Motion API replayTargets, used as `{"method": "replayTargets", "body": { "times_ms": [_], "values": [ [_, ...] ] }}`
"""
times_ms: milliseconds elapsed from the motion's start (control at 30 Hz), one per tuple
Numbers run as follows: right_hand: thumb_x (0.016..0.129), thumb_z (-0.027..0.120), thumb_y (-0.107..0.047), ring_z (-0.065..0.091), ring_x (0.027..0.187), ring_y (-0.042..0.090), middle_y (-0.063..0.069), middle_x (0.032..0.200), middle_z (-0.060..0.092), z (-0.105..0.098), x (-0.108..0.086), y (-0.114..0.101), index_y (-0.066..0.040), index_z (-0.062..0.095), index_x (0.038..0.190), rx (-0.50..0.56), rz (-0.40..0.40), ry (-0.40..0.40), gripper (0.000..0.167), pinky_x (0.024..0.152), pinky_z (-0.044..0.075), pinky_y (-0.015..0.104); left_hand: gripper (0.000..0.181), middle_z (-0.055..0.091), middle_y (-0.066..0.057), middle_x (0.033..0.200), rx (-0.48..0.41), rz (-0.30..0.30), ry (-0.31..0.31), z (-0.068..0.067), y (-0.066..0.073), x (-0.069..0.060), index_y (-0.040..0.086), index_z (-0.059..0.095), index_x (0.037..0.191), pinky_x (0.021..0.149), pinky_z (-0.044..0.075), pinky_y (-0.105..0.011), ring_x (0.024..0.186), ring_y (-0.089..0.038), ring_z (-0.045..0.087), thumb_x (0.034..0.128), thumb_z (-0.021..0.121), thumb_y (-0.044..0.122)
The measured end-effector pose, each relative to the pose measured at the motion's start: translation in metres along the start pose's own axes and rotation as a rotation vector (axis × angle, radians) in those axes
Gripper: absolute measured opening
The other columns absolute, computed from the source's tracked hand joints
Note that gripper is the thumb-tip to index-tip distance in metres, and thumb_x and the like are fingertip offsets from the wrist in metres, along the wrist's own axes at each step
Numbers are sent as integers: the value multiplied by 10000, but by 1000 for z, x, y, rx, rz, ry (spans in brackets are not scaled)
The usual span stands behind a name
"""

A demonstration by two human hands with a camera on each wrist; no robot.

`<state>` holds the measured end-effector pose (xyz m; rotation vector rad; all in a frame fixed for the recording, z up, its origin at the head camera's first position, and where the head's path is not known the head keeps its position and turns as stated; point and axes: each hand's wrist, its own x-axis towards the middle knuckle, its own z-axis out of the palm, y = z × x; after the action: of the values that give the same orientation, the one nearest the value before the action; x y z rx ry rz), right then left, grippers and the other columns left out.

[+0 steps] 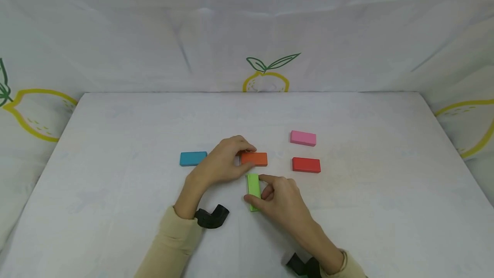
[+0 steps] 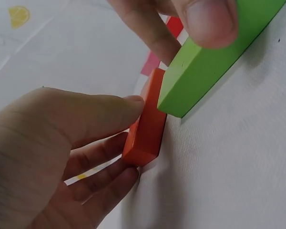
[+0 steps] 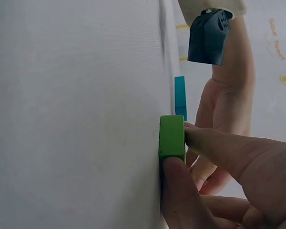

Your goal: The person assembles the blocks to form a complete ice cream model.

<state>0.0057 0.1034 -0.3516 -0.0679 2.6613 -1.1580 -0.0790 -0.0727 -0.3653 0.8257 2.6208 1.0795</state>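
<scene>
Green block (image 1: 253, 185) is sitting midway between the left and right edges of the table (image 1: 115, 162), right hand (image 1: 283, 196) pinching it, left hand (image 1: 220, 162) gripping the orange block (image 1: 260, 159) just beyond; guessing they're positioning pieces, next move's probably needing a gentle line-up

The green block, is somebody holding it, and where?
Yes: the right hand holds the green block, thumb across its top, fingers at one long side.

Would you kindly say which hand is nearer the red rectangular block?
Right. The right hand is just on the near-left side of the red block, gripping a green rectangular block; the left hand is farther left, gripping an orange rectangular block.
</scene>
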Motion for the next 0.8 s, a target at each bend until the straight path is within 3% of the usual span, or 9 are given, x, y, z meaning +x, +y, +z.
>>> {"method": "replayTargets", "body": {
  "times_ms": [200, 800],
  "values": [
    [760, 907, -189, 565, 539, 28, -43, 589, 636, 1, 1, 1, -17, 762, 1093, 17, -20, 15, 402, 512, 477, 178, 279, 712, -62, 1113, -25, 26, -19, -3, -3, 0, 38, 727, 1179, 896, 537, -322, 957, -167, 607, 910, 739, 110],
    [748, 917, -190, 612, 550, 20, -11, 620, 660, 5, 5, 5, 48, 726, 1183, 41, -26, 63, 531, 531, 520, 173, 237, 731, -40, 1077, -46, 49, -50, -4, -5, 0, 61, 746, 1139, 906, 541, -319, 972, -159, 631, 907, 750, 109]
  ]
}}
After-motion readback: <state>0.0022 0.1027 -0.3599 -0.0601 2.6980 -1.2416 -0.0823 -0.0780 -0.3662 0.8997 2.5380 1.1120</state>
